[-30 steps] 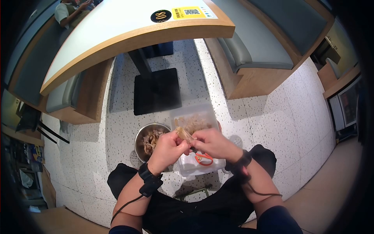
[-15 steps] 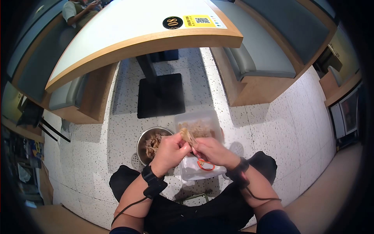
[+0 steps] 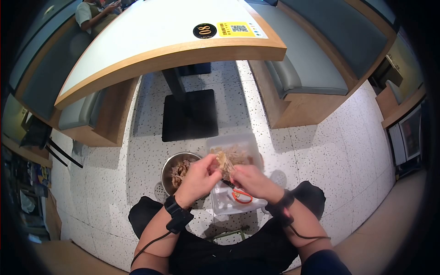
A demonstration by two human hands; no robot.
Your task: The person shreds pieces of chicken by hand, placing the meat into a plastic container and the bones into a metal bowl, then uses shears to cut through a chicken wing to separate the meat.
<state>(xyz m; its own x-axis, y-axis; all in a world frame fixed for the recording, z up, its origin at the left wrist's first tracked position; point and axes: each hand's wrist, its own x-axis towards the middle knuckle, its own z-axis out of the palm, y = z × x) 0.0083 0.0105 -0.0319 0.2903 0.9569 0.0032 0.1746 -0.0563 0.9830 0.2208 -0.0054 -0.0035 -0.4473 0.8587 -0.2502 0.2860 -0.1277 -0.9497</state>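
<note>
Between my two hands, over a translucent plastic tub, is a pale yellowish, stringy piece [image 3: 223,164] of food whose exact kind I cannot tell. My left hand [image 3: 203,175] pinches its left side with thumb and fingers. On the right, my right hand [image 3: 253,180] grips its other end, fingers closed. Similar pale, stringy pieces [image 3: 239,155] lie in the far part of the plastic tub [image 3: 233,139]. Orange-handled scissors [image 3: 242,196] rest at the tub's near end, below my right hand. Left of the tub, a metal bowl [image 3: 166,165] holds brownish chunks [image 3: 179,173], partly hidden by my left hand.
A white table [image 3: 151,34] with a wooden edge stands ahead on a black base [image 3: 190,114]. Padded benches flank it, including the right bench [image 3: 316,75]. At the far left sits another person [image 3: 94,16]. My knees are either side of the containers on the speckled floor [image 3: 151,123].
My hands have drawn slightly apart, and more of the pale piece shows between them. The view has tipped a little, so the table and containers appear slightly lower.
</note>
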